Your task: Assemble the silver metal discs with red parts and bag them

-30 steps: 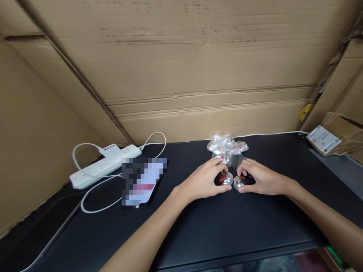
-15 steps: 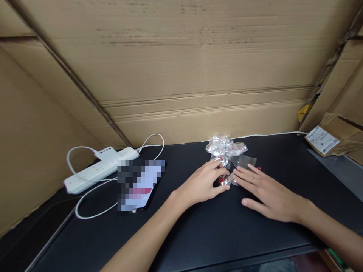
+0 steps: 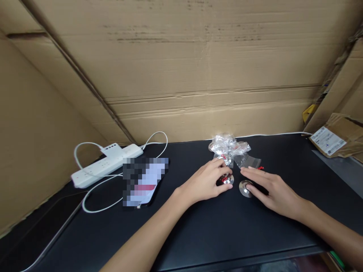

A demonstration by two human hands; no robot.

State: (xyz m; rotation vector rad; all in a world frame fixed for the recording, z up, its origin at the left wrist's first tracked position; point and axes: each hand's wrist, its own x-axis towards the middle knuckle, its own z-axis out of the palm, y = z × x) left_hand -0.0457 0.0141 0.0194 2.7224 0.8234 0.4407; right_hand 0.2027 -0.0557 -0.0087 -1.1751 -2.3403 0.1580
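Observation:
Under the bent fingers of my left hand a small shiny finger cymbal with a red cord lies on the black tabletop. The thumb and fingers close around its edge. My right hand is open, fingers stretched out, with its thumb touching the domed middle of a second finger cymbal. A gap separates the two discs. Just beyond the hands sits a pile of clear plastic bags holding more shiny discs. Past the right fingertips, a flat clear bag and a bit of red cord show.
A white power strip with looping white cables and a pixelated phone are on the left. Cardboard walls enclose the back and sides. A labelled cardboard parcel stands at right.
My right hand has moved slightly right and nearer, its thumb now on the second cymbal, which has slid right and toward me, away from the first. My left hand stays around its cymbal.

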